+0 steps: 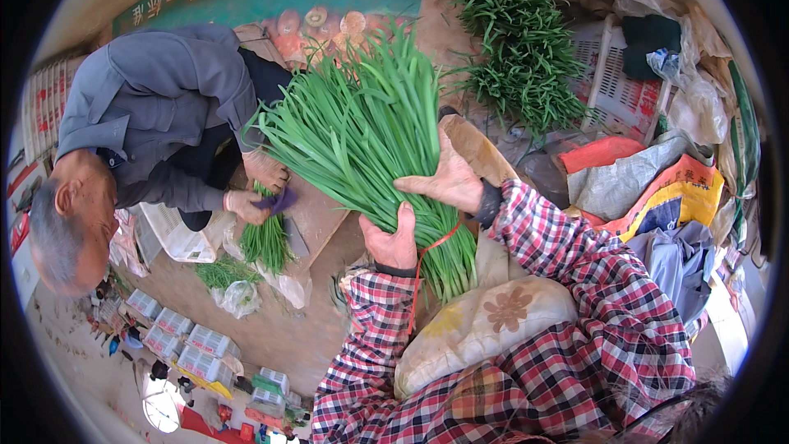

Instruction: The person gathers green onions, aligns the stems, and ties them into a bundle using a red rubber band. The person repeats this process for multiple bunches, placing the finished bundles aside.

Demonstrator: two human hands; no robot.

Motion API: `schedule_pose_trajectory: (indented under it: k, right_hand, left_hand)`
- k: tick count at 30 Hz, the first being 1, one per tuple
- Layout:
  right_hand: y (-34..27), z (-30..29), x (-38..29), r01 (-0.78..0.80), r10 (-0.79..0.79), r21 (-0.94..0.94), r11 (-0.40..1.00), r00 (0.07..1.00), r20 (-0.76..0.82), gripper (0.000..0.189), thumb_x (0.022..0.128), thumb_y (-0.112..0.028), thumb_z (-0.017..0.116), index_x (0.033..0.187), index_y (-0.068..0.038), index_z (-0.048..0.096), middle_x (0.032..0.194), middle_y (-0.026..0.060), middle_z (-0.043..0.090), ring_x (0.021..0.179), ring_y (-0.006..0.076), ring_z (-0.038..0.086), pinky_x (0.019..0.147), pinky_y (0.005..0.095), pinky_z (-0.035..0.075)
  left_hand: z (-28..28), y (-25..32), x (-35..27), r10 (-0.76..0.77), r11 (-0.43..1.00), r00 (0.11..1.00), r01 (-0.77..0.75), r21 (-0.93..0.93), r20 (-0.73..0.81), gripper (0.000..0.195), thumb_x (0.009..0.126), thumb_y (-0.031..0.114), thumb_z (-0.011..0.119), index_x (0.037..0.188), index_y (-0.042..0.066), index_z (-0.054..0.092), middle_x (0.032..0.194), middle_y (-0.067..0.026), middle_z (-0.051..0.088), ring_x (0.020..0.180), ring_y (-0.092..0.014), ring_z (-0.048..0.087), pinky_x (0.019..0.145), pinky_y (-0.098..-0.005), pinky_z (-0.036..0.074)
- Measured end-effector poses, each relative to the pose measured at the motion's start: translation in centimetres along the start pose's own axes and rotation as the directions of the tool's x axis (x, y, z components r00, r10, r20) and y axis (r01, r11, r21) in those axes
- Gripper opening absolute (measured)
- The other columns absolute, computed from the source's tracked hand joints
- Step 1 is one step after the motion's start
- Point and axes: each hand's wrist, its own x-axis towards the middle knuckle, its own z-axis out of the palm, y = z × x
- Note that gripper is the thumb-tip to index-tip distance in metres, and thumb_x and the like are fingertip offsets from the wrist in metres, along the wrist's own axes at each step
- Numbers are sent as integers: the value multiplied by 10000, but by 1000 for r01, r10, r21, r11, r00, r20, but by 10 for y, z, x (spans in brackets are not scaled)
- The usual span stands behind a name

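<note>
A large bunch of long green garlic chives (357,129) is held between both hands, its leaf tips fanning away from me. My left hand (389,239) grips the near left side, thumb up. My right hand (447,176) presses around the right side with its thumb laid across the leaves. Near the pale stem ends, a red tie (441,239) circles the bunch, and a loose strand hangs down beside my left sleeve. The stem ends rest close to a cream cloth with a flower print (487,320) over my lap.
A co-worker (160,98) sits at the left, holding a smaller chive bunch (265,240) with a purple cloth (277,200). More chives (518,43) are heaped at the far right. Plastic crates (622,74), sacks (641,179) and bags lie right; stacked packed crates (197,351) stand lower left.
</note>
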Motion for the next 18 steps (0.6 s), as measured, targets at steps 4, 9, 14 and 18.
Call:
schedule_pose_trajectory:
  k: [4, 9, 14, 18]
  right_hand:
    - [7, 2, 5, -44, 59, 185, 982, 995, -77, 833, 703, 23, 702, 1384, -17, 224, 1244, 88, 488, 1151, 179, 472, 989, 307, 373]
    - [25, -2, -2, -13, 84, 486, 874, 989, -123, 685, 722, 98, 636, 1320, -61, 342, 1177, 41, 533, 1080, 145, 510, 939, 299, 410]
    - [36, -13, -4, -152, 180, 608, 779, 984, 16, 624, 728, 107, 627, 1278, -67, 390, 1152, 33, 549, 1070, 145, 511, 918, 299, 419]
    - [14, -13, -4, -121, 122, 537, 835, 992, 35, 713, 768, 4, 674, 1368, -71, 295, 1236, 52, 514, 1110, 157, 497, 968, 308, 388]
  left_hand:
    - [-5, 0, 0, -5, 997, 999, 2, -81, -35, 431, 843, 117, 642, 1184, -57, 445, 1121, -129, 562, 971, -183, 553, 881, -321, 441]
    - [-6, -4, -3, -23, 973, 999, 12, -231, -44, 441, 867, 86, 595, 1244, -56, 415, 1174, -130, 541, 1019, -190, 539, 902, -322, 431]
    - [-11, -6, -6, 18, 992, 1000, -16, -127, 13, 462, 859, 70, 596, 1262, -48, 405, 1182, -127, 537, 1022, -190, 541, 906, -313, 431]
    - [-10, -12, -3, 19, 992, 1000, -22, -123, -19, 474, 829, 40, 613, 1247, -52, 409, 1149, -121, 550, 1002, -187, 550, 903, -315, 433]
